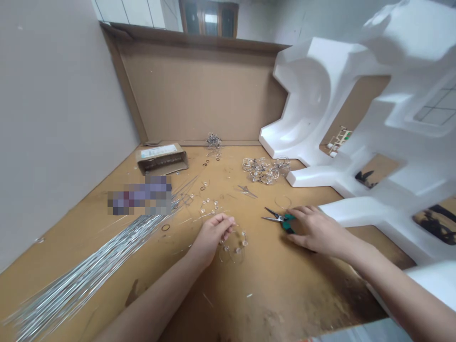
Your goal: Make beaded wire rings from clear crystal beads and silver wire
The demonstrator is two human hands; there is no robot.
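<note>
My left hand [212,239] pinches the edge of a wire ring strung with clear beads [233,246], which rests on the cardboard-covered table [270,289]. My right hand [315,229] lies over the green handles of needle-nose pliers [280,219], whose steel jaws point left towards the ring. A plain wire loop [283,202] lies just above the pliers. Part of the ring is hidden behind my left fingers.
Long silver wires [96,254] fan out at lower left. Beaded wire tangles [261,170] lie at the back, near an open cardboard box [162,159]. White foam packaging [331,114] rises on the right, and a grey wall [53,118] stands on the left.
</note>
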